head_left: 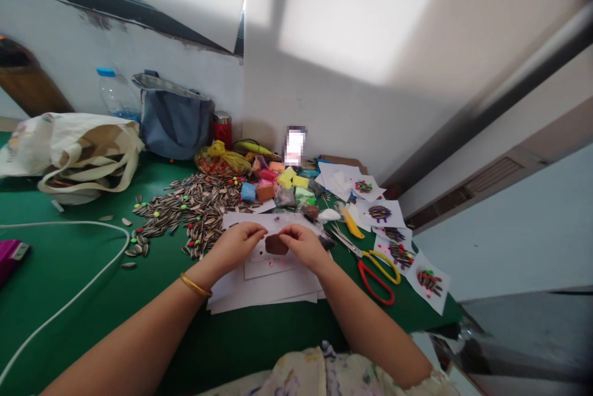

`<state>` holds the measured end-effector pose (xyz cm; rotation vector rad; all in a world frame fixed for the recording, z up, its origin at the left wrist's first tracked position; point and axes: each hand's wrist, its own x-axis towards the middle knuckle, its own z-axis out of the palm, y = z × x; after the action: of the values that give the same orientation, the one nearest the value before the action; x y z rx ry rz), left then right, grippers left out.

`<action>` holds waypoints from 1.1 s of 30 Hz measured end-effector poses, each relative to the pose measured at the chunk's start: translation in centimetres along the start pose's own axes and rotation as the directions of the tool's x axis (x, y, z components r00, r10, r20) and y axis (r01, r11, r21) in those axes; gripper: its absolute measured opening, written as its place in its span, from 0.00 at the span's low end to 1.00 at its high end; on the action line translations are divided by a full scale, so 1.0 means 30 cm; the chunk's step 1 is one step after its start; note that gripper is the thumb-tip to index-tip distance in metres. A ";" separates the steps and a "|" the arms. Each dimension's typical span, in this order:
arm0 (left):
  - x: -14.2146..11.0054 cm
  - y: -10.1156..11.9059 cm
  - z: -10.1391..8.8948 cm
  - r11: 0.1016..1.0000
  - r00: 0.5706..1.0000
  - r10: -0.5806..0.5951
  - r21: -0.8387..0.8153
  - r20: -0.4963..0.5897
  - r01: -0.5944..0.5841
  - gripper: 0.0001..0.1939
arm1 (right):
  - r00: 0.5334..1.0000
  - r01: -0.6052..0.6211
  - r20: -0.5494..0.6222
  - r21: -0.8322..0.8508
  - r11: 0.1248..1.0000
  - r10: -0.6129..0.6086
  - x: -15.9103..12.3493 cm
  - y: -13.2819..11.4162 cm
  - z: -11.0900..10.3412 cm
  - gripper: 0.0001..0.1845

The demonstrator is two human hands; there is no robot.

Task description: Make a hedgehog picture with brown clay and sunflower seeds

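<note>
A flat brown piece of modelling clay (277, 245) is held above a stack of white paper (282, 290). My right hand (304, 249) pinches its right upper edge between thumb and fingers. At the left edge of the clay, my left hand (237, 248) is closed in a pinch with the fingertips against it. Small dark and pink bits lie on the sheet below. Behind and to the left spreads a heap of striped sunflower seeds (204, 198), mixed with small bright coloured balls.
Scissors (365, 257) with red and yellow handles and a yellow cutter (352, 222) lie right. Seed-decorated papers (433, 300) line the right edge. Coloured clay packs (265, 192), a phone (295, 144), a red flask (223, 130) and bags (176, 121) stand behind. A white cable (92, 291) crosses left.
</note>
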<state>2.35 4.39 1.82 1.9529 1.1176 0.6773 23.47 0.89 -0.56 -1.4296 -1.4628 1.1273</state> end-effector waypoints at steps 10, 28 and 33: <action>0.010 -0.014 -0.002 0.988 0.998 -0.039 0.153 0.054 0.031 0.16 | 0.994 -0.082 0.081 0.094 0.992 0.075 -0.001 -0.018 0.004 0.11; -0.007 -0.013 0.076 0.979 0.999 0.013 0.201 0.041 -0.021 0.09 | 0.997 -0.055 0.053 -0.102 0.993 0.060 -0.020 -0.003 0.011 0.09; -0.005 -0.019 0.076 0.967 0.998 0.037 0.249 0.045 -0.047 0.10 | 0.999 0.036 0.013 -0.275 0.961 -0.034 -0.024 -0.006 0.010 0.08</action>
<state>3.72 3.63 0.05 2.1980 1.1867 0.5369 23.17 0.16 -0.44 -1.5805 -1.6957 0.9344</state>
